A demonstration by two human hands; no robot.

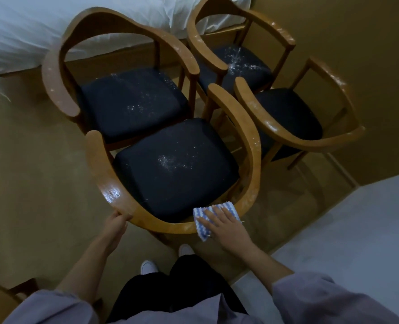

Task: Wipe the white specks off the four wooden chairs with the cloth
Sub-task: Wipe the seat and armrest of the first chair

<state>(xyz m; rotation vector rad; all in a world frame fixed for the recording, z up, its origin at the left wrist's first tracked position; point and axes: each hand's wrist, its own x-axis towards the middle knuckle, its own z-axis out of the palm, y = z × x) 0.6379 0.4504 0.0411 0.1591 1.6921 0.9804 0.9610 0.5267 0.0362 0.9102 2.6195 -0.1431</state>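
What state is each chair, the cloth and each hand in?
Near chair: specks on seat and rail.
Left chair: seat specked.
Back chair: seat heavily specked.
Right chair: rail specked.
Cloth: flat on near chair's rail.
Left hand: grips that rail.
Right hand: presses cloth.

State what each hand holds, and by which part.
The left hand grips the nearest chair by its curved back rail. The right hand holds nothing: it presses the cloth flat onto that rail.

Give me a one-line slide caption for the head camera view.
Right hand presses a striped cloth on the nearest chair's backrest, left hand grips it, white specks dot its seat.
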